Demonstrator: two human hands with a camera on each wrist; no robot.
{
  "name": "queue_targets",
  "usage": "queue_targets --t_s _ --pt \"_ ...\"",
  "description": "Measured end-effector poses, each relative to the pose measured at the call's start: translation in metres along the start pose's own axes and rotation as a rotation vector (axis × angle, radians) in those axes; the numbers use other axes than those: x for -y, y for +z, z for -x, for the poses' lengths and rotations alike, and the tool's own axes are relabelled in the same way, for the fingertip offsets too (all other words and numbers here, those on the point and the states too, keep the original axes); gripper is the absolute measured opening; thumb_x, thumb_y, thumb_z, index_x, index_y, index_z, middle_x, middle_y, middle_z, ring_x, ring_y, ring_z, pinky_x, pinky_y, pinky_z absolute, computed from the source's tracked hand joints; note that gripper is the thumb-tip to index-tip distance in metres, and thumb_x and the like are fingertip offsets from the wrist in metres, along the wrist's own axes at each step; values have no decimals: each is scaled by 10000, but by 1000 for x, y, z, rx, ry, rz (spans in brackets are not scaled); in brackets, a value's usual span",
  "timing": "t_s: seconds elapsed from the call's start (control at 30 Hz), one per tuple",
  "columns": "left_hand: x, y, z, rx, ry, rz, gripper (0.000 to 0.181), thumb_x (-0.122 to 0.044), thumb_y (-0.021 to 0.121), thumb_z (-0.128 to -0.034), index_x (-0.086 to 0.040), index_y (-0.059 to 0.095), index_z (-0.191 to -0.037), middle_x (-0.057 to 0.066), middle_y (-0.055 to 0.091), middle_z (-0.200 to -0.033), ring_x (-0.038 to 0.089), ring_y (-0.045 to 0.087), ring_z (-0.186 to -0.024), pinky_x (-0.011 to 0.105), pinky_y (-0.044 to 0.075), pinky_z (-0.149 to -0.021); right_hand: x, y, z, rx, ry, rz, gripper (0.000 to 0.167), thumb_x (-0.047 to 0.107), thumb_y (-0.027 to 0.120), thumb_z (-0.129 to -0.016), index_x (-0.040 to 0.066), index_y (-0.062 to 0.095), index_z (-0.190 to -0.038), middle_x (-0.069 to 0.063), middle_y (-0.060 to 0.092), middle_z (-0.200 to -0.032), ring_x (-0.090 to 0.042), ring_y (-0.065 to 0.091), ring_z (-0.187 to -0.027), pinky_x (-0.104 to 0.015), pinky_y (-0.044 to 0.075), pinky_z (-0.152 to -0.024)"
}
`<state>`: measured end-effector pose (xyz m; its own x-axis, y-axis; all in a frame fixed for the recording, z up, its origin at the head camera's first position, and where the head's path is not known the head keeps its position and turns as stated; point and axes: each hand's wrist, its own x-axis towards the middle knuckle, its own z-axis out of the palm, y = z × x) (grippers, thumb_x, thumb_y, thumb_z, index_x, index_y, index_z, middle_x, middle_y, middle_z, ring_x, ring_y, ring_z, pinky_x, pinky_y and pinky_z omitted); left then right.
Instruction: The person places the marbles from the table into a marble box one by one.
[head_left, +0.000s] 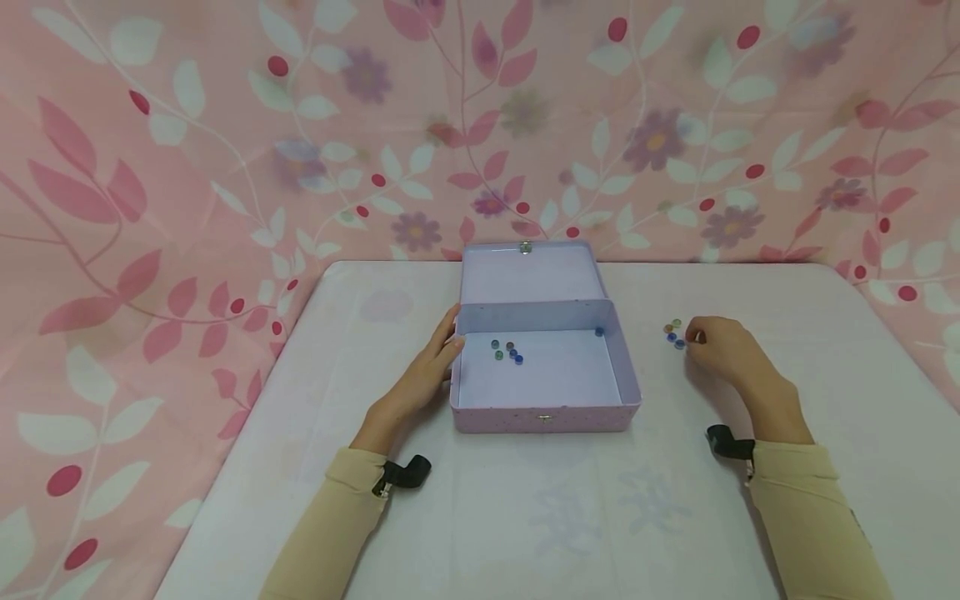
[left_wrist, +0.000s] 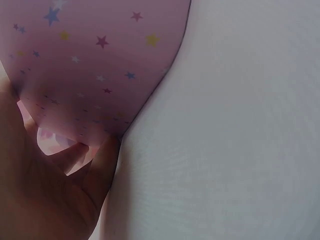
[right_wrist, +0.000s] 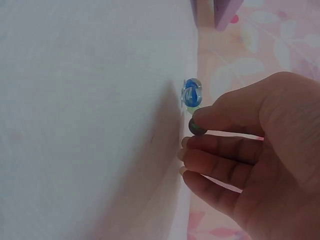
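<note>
Dark green, the marble pinched in my right hand, right of the box, could roll across the bench if my grip slackens. My left hand spreads against the box's left wall.

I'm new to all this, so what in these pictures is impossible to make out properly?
- Inside of the box: left wrist view; its own starry wall hides it.
- Dark marble pinched by the right hand: head view; the hand hides it.
- Patterns within the marbles lying in the box: head view; too small.
- Sleeves: head view; the bottom edge cuts them off.
</note>
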<state>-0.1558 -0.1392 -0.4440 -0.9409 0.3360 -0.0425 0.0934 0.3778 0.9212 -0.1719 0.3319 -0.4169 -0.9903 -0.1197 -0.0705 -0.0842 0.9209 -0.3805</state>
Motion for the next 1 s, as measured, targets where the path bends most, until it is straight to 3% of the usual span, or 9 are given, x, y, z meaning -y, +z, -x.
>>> queue_targets --t_s 0.17,0.43,0.73,1.0 --pt "0 0 0 -8 -1 -1 599 -553 358 -1040 -526 45 -1550 -39 133 -1674 253 218 -1534 600 424 -1085 9 -2 2 -35 -36 -9 235 68 505 -909 -41 638 -1069 -231 615 -978 -356 533 -886 -494 470 -760" --pt "-1 -1 1 -5 3 15 623 -608 362 -1016 -533 46 -1547 -50 121 -1676 222 197 -1542 597 415 -1095 46 -16 10 -185 -208 -21 169 67 587 -902 8 685 -1026 -109 590 -838 -260 524 -791 -365 410 -693" --pt "-1 0 0 -1 2 23 601 -534 360 -1045 -514 43 -1556 -52 116 -1676 211 185 -1543 596 419 -1091 84 -20 20 -249 -322 -48 129 24 617 -899 32 690 -1005 -104 648 -883 -243 570 -808 -391 476 -717" --pt "-10 -2 3 28 -16 40 602 -474 346 -1066 -473 17 -1570 33 66 -1690 256 147 -1554 606 395 -1107 103 -13 22 -226 -363 -65 160 20 620 -906 38 688 -1049 -85 659 -937 -230 575 -841 -378 496 -738"
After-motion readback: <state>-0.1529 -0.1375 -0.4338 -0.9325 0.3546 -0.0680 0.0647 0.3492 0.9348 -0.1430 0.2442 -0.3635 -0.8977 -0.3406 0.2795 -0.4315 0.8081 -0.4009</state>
